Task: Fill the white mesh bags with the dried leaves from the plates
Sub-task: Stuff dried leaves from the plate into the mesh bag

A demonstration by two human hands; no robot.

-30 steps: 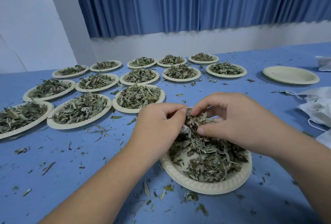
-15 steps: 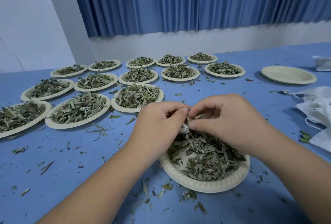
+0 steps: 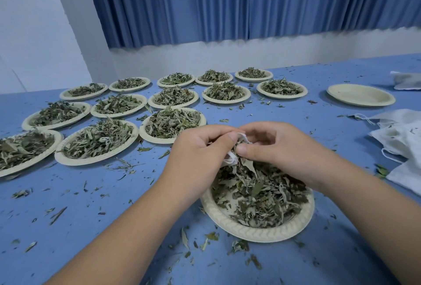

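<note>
White mesh bag point(image 3: 230, 161) mostly hidden — perhaps bunched — between left hand point(image 3: 200, 150) and right hand point(image 3: 280, 150); leftmost plate point(image 3: 52, 148) cropped.

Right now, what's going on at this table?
A person is filling a small white mesh bag, held in the left hand over the near pale paper plate. The right hand pinches dried green leaves at the bag's mouth. Many filled plates sit to the left and behind. One empty plate and spare white bags lie on the right.

Grey-green dried leaves point(image 3: 262, 195) on cream plates point(image 3: 257, 231), blue tablecloth point(image 3: 91, 211), pleated blue curtain point(image 3: 227, 4)
</note>
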